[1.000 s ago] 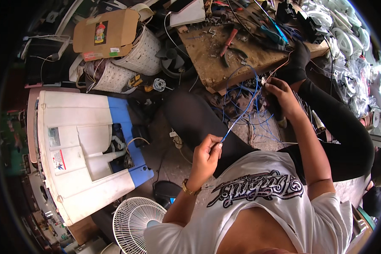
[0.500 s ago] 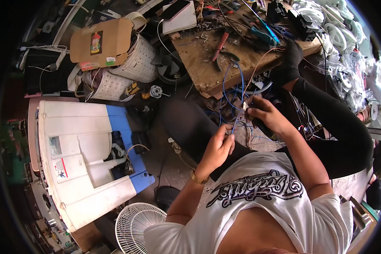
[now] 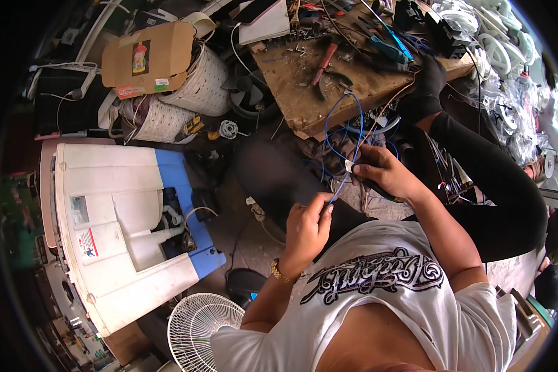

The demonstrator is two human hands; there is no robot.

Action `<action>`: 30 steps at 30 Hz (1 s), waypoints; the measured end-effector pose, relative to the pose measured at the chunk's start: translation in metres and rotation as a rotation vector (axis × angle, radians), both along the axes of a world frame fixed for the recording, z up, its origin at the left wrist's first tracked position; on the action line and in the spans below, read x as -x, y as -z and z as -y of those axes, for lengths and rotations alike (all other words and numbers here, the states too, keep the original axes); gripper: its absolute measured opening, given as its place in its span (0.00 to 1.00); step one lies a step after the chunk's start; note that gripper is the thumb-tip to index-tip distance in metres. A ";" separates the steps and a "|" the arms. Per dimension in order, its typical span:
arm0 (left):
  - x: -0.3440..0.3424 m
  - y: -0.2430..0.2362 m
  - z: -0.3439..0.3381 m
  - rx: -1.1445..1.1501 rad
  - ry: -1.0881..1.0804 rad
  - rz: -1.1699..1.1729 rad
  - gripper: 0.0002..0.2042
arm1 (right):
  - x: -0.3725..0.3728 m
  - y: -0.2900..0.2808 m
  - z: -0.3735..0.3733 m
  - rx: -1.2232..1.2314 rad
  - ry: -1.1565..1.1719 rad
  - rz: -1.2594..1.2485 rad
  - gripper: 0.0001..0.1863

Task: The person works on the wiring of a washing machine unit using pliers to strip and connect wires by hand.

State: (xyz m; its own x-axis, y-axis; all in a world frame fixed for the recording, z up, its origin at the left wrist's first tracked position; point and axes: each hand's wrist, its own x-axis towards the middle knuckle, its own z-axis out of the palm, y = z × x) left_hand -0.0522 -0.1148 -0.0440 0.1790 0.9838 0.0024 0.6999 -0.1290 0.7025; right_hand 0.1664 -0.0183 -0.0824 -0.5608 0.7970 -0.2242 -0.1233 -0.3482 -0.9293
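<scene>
Between my hands runs a thin blue wire [image 3: 362, 118], looping up over the near edge of the wooden board and back down. My left hand [image 3: 309, 228], with a gold-coloured bracelet at the wrist, pinches the wire between thumb and fingers. To its upper right, my right hand [image 3: 385, 172] is closed around a dark-handled tool [image 3: 384, 191], mostly hidden by the palm. At its thumb and fingertips shows a small white piece [image 3: 349, 165], with the blue wire passing against it. I cannot make out the tool's working end.
Red-handled pliers [image 3: 325, 65] lie on the littered wooden board [image 3: 285, 87]. My foot [image 3: 431, 80] rests at its right side. A white-and-blue appliance housing [image 3: 118, 167] stands left, a white fan guard [image 3: 198, 328] below it. White baskets [image 3: 201, 87] and cardboard [image 3: 167, 53] are upper left.
My left hand has moved down and left along with the blue wire, away from the right hand. The right hand has shifted slightly left, and the wire's upper loop has changed shape.
</scene>
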 end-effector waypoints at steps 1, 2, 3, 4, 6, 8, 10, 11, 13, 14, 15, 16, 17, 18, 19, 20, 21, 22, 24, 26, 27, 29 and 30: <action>0.001 -0.004 0.001 -0.021 0.003 -0.040 0.07 | 0.001 0.002 -0.002 -0.015 -0.015 -0.020 0.11; 0.003 -0.004 0.001 -0.014 0.005 -0.043 0.07 | 0.002 0.002 -0.003 -0.012 -0.015 -0.027 0.10; 0.005 -0.004 0.002 -0.009 0.006 -0.045 0.07 | 0.003 0.002 -0.004 -0.011 -0.016 -0.033 0.09; 0.007 -0.005 0.002 -0.003 0.009 -0.047 0.07 | 0.004 0.002 -0.005 -0.009 -0.015 -0.039 0.08; 0.009 -0.004 0.002 -0.024 0.019 -0.042 0.07 | 0.004 0.004 -0.009 0.010 -0.011 -0.045 0.07; 0.011 -0.003 0.001 -0.039 0.024 -0.044 0.06 | 0.005 0.005 -0.009 0.037 0.005 -0.044 0.06; 0.012 -0.001 0.002 -0.046 0.021 -0.055 0.06 | 0.009 0.005 -0.008 0.073 0.028 -0.036 0.05; 0.012 -0.001 0.003 -0.038 0.020 -0.055 0.06 | 0.010 0.005 -0.008 0.081 0.036 -0.027 0.06; 0.011 -0.001 0.002 -0.027 0.022 -0.058 0.06 | 0.010 0.004 -0.008 0.093 0.054 -0.011 0.06; 0.010 -0.002 0.001 -0.038 0.020 -0.056 0.06 | 0.008 0.009 -0.009 0.029 0.077 -0.003 0.06; 0.011 -0.002 0.002 -0.049 0.017 -0.054 0.06 | 0.010 0.010 -0.011 -0.034 0.098 0.004 0.07; 0.012 -0.002 0.002 -0.059 0.013 -0.052 0.07 | 0.010 0.009 -0.013 -0.097 0.119 0.012 0.07; 0.015 -0.001 0.005 -0.024 -0.015 -0.030 0.06 | -0.004 0.003 -0.014 -0.039 0.262 0.197 0.08; 0.018 0.000 0.009 0.006 -0.039 -0.007 0.05 | -0.025 0.010 -0.025 0.006 0.335 0.260 0.20; 0.021 0.001 0.012 0.041 -0.072 0.011 0.04 | -0.040 0.009 -0.029 0.000 0.311 0.226 0.22; 0.020 0.001 0.010 0.147 -0.095 0.072 0.04 | -0.049 0.008 -0.032 -0.006 0.286 0.193 0.23; 0.017 0.002 0.004 0.254 -0.112 0.137 0.04 | -0.049 0.007 -0.032 -0.047 0.220 0.181 0.25; 0.014 0.003 0.001 0.360 -0.129 0.202 0.04 | -0.041 0.000 -0.025 -0.030 0.200 0.135 0.25; 0.012 0.010 -0.004 0.447 0.026 0.224 0.07 | -0.031 0.013 -0.022 0.230 0.180 -0.196 0.23; 0.010 0.032 -0.007 0.450 0.181 0.282 0.08 | -0.015 0.021 -0.019 0.200 0.289 -0.215 0.16; 0.007 0.054 -0.010 0.407 0.248 0.328 0.09 | -0.010 0.025 -0.017 0.179 0.292 -0.169 0.14; -0.010 0.072 -0.028 0.468 0.203 0.558 0.11 | -0.007 0.028 -0.014 0.133 0.313 -0.110 0.13; -0.020 0.075 -0.042 0.564 0.077 0.739 0.12 | -0.006 0.028 -0.013 0.106 0.321 -0.100 0.13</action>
